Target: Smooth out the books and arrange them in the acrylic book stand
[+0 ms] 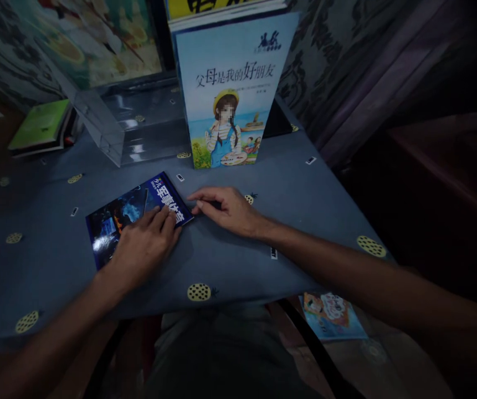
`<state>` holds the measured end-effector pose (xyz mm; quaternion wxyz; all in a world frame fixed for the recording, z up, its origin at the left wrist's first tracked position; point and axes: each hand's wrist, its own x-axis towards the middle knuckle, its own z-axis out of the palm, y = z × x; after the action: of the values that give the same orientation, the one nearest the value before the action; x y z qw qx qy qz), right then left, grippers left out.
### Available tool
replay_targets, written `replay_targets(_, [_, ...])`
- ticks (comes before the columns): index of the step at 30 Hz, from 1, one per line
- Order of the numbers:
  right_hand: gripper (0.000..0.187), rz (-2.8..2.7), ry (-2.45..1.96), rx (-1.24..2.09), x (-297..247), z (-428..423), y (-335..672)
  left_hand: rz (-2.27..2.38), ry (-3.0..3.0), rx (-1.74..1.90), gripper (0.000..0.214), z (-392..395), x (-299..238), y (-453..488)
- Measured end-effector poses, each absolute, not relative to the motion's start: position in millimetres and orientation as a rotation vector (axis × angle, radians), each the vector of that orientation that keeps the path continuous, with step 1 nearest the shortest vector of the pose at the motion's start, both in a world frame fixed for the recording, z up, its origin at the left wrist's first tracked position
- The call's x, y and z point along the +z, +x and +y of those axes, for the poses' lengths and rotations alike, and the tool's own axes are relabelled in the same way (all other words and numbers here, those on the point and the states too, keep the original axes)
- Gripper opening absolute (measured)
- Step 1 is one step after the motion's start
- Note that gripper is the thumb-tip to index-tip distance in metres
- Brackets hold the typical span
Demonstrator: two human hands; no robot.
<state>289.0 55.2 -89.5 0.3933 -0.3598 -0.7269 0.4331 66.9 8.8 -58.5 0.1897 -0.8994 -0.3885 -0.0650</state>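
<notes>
A dark blue book [130, 202] with a glossy cover and white Chinese lettering lies closed and slanted on the cloth-covered table [238, 271]. My left hand [149, 244] rests flat on its cover with the fingers stretched out, hiding part of the lower half. Just off the book's right edge is my right hand [232, 210], its index finger and thumb slightly apart and pointing at the edge. Nothing shows between them; whether the fingertips touch the book I cannot tell. Behind both hands stands a light blue book [234, 66] with a painted child in a yellow hat.
Behind the light blue book, more books with a yellow cover [200, 6] stand upright. A clear acrylic stand [101, 127] is at the back left, beside a small pile topped by a green book [41, 122]. Below the table's front edge lies another blue book [333, 316].
</notes>
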Motion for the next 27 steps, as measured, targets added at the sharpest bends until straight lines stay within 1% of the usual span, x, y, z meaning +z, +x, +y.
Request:
replay_targets(9, [0.030, -1.855, -0.913, 1.109, -91.4, 57.1, 288.9, -1.078, -2.525, -0.218, 0.030, 9.6, -58.7, 66.0])
replay_targets(16, [0.030, -1.843, -0.927, 1.139, -89.4, 55.7, 289.2, -1.023, -2.489, -0.243, 0.030, 11.0, -57.2, 67.2])
replay_targets(27, [0.030, -1.842, -0.915, 1.087, -89.7, 57.1, 289.1, -0.964, -2.466, -0.235, 0.029, 12.0, -55.6, 69.0])
